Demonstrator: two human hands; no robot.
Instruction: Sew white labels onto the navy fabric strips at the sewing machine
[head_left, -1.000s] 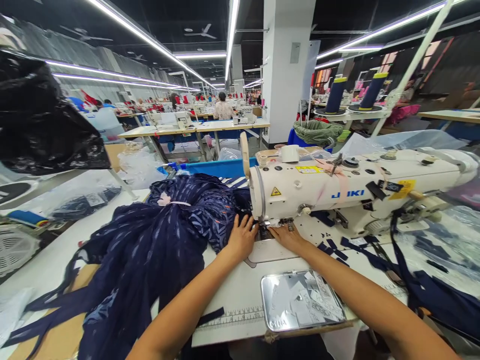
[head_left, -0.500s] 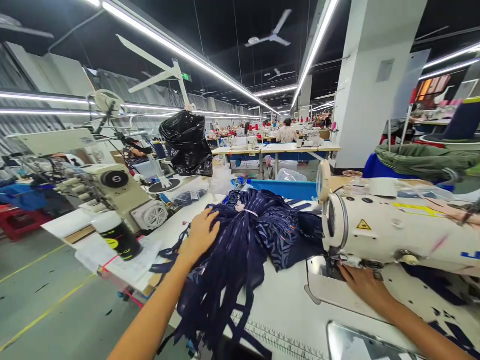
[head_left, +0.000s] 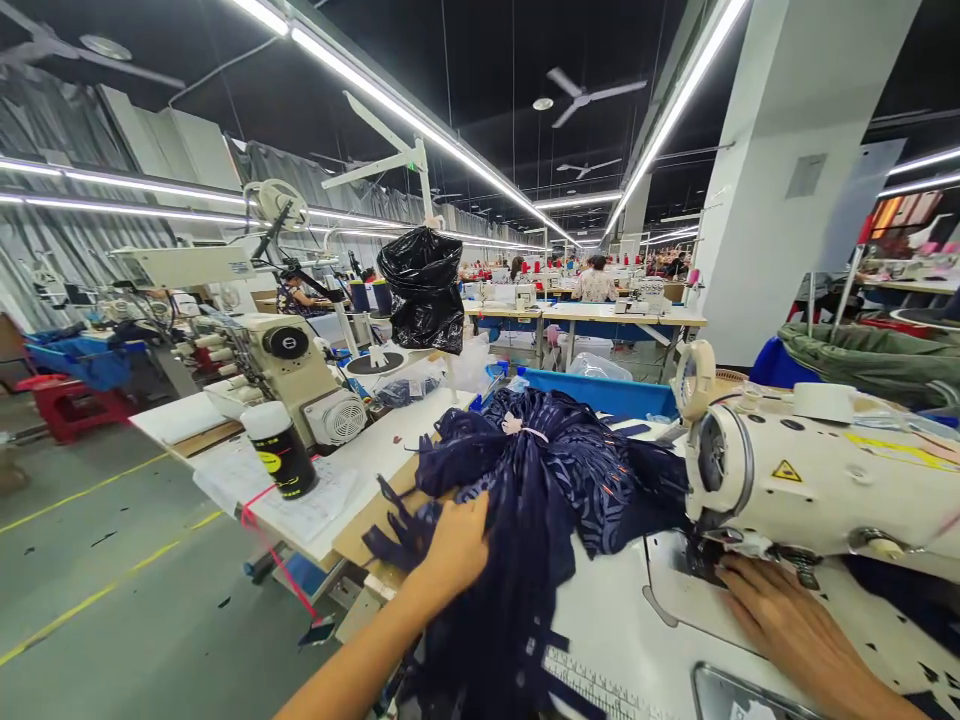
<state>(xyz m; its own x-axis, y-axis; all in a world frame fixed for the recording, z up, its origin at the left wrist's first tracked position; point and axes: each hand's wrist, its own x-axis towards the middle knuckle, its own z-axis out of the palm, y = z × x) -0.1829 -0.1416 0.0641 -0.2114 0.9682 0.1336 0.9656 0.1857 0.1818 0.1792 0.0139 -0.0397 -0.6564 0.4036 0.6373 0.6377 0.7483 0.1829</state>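
Note:
A heap of dark blue patterned fabric strips (head_left: 547, 480) lies on the white sewing table (head_left: 607, 610), tied with a pale band at its top. My left hand (head_left: 454, 548) is closed on the strips at the heap's left edge. My right hand (head_left: 780, 615) lies flat with fingers stretched out on the machine bed, just under the needle area of the cream sewing machine (head_left: 810, 485). A ruler strip (head_left: 600, 685) runs along the table's front edge.
To the left stands another machine (head_left: 289, 370) with a black bottle (head_left: 277, 450) on papers. A black plastic bag (head_left: 424, 290) hangs from a stand. A blue bin (head_left: 585, 392) sits behind the heap. Grey floor with yellow lines lies at the left; people work at far tables.
The view has swung left. My left hand left the needle area, went onto the fabric heap, and now grips its lower left edge. My right hand stays by the needle.

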